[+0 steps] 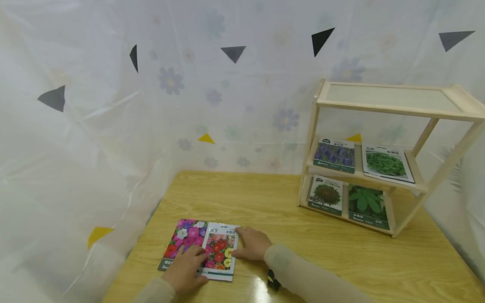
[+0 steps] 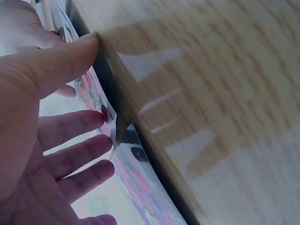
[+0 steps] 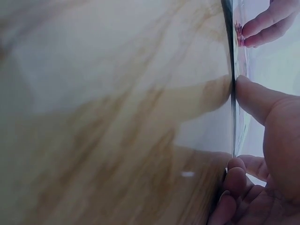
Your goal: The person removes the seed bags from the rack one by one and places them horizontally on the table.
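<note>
Two flower seed packets lie side by side on the wooden table. The left packet [image 1: 191, 233] shows pink and purple petunia-like blooms; the right packet [image 1: 221, 248] has a white border around red, pink and yellow flowers and slightly overlaps its neighbour. My left hand [image 1: 185, 269] rests over the lower part where they meet, fingers loosely spread on the packets and thumb at the bottom edge. In the left wrist view that hand's thumb [image 2: 61, 63] touches the packet's edge. My right hand [image 1: 254, 244] touches the white-bordered packet's right side, thumb midway and fingertips near its top corner.
A wooden shelf rack [image 1: 398, 113] stands at the right rear. Its middle tier holds a purple-flower packet [image 1: 335, 155] and a green-leaf packet [image 1: 386, 163]; below are a sunflower packet [image 1: 326, 194] and another leaf packet [image 1: 367, 205]. Patterned white sheeting [image 1: 242, 92] hangs behind the table [image 1: 242, 198].
</note>
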Demonstrator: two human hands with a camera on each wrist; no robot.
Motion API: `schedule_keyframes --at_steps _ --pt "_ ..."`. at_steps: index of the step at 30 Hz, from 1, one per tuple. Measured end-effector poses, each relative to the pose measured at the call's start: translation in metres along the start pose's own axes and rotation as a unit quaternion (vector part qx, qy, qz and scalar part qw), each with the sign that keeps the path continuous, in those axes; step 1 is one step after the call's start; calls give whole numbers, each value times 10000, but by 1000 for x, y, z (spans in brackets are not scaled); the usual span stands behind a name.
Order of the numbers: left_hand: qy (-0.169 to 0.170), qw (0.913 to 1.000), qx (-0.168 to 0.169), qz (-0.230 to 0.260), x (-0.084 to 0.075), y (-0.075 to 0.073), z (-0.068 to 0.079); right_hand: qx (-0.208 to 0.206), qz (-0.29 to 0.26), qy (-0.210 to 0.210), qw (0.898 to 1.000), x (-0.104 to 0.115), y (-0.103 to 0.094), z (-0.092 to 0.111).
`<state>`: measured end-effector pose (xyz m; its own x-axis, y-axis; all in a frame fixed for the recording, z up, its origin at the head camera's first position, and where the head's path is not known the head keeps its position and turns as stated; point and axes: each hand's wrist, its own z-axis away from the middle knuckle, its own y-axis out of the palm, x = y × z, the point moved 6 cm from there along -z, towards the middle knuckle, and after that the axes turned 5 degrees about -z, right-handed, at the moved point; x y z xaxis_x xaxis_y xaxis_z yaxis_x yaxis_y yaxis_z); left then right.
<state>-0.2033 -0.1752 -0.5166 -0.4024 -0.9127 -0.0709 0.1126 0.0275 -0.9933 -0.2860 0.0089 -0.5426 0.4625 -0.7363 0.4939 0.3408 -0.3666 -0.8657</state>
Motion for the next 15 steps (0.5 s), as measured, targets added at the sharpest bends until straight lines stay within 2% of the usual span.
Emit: schedule_keyframes --at_steps 7,15 --pt "-14 10000 -20 -15 0 -3 1 -74 95 -38 9999 0 1 -1" --pt "4 10000 -44 50 -2 -5 2 26 -131 -43 9999 -1 2 -1"
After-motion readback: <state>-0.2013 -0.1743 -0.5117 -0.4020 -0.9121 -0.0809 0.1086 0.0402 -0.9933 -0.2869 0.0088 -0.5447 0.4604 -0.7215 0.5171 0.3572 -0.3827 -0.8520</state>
